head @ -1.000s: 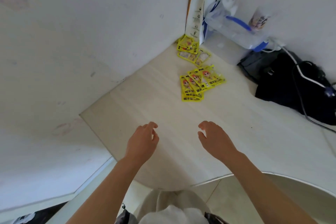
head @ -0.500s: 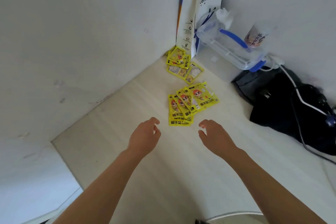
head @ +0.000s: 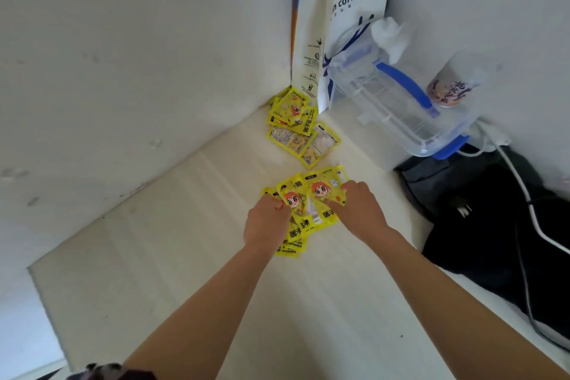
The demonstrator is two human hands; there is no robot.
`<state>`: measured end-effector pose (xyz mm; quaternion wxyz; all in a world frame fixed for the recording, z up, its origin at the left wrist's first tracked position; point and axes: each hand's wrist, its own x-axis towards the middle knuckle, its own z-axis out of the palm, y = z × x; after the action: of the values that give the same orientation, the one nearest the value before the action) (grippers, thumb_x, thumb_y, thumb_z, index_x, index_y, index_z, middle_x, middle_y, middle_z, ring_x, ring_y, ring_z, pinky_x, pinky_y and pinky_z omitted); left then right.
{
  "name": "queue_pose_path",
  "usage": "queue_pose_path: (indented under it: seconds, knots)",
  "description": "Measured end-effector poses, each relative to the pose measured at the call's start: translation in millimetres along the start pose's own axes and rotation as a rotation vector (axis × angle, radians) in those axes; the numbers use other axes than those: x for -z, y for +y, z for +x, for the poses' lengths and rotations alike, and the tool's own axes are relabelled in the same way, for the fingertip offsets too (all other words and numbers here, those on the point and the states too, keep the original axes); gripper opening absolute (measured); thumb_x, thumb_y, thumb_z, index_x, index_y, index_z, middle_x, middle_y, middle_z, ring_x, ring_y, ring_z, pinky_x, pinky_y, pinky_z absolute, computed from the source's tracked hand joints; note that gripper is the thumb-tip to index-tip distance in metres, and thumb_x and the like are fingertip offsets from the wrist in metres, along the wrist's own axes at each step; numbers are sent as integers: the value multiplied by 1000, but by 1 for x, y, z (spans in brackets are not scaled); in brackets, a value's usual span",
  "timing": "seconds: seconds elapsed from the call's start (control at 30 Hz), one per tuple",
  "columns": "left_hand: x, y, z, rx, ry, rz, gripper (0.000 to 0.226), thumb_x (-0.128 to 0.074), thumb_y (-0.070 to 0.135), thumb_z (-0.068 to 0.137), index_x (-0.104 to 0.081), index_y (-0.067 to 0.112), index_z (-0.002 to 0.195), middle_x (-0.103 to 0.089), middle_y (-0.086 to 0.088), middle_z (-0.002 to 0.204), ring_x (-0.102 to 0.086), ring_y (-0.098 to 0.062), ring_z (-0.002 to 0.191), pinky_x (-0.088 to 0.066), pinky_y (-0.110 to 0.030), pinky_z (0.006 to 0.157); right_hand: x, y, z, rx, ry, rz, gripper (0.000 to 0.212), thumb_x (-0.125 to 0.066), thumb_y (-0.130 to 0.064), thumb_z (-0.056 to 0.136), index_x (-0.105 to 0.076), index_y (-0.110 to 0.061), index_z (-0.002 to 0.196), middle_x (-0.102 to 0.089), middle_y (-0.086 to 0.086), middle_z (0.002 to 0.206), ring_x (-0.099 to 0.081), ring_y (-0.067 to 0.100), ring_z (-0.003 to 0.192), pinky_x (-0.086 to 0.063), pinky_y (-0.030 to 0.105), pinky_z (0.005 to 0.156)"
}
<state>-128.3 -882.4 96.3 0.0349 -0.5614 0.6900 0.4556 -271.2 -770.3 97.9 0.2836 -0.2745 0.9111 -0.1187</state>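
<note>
A fanned pile of yellow hand-warmer packets (head: pixel 311 194) with a cartoon face lies on the pale wooden table (head: pixel 185 256). My left hand (head: pixel 266 220) covers the pile's left side, its fingers curled onto the packets there. My right hand (head: pixel 359 210) grips the right edge of the top packet with bent fingers. A second heap of the same yellow packets (head: pixel 296 123) lies farther back in the corner, some face down.
White walls close the left and back. A white paper coffee bag (head: pixel 348 3) stands in the corner beside a tilted clear plastic box with blue clips (head: pixel 401 108) and a cup (head: pixel 447 92). A black bag (head: pixel 493 219) with a white cable (head: pixel 524 191) fills the right.
Both hands have reached forward from above the bare table onto the near packet pile and closed on it. The view has moved nearer the corner.
</note>
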Motion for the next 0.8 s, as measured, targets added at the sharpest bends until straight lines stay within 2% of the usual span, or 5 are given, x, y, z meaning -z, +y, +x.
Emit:
queue_pose_path:
  seconds: [0.1, 0.23, 0.43, 0.63, 0.8]
  knots:
    - [-8, 5, 9, 85, 53, 18, 25, -55, 41, 89, -63, 18, 94, -67, 0, 92, -60, -21, 79, -47, -30, 67, -1, -3, 15, -29, 9, -5, 64, -60, -53, 86, -46, -6, 128, -45, 13, 121, -50, 35, 111, -45, 41, 86]
    - [-17, 13, 14, 143, 93, 33, 33, -59, 54, 84, -57, 22, 91, -63, 4, 84, -62, -20, 81, -45, -30, 66, -7, -9, 24, -37, -2, -21, 72, -64, -55, 83, -43, -8, 132, -44, 12, 125, -47, 33, 114, -44, 40, 86]
    - [-23, 17, 19, 180, 142, 41, 27, -68, 43, 83, -58, 22, 96, -58, 8, 88, -59, -20, 87, -40, -30, 68, -14, -14, 28, -73, 4, -21, 73, -72, -51, 77, -45, -13, 132, -45, 10, 125, -46, 32, 116, -47, 41, 86]
    - [-20, 10, 21, 188, 124, -20, 24, -71, 39, 81, -62, 24, 97, -65, 4, 96, -63, -22, 90, -48, -31, 74, -8, -7, 31, -111, -14, 19, 69, -76, -39, 77, -43, -14, 132, -46, 12, 124, -47, 35, 114, -45, 43, 89]
    - [-9, -6, 20, 160, 153, -5, 18, -71, 35, 83, -62, 25, 96, -69, 3, 99, -64, -22, 94, -53, -36, 82, -9, 0, 27, -130, -17, 44, 71, -78, -39, 76, -42, -13, 132, -46, 13, 123, -48, 37, 114, -45, 44, 91]
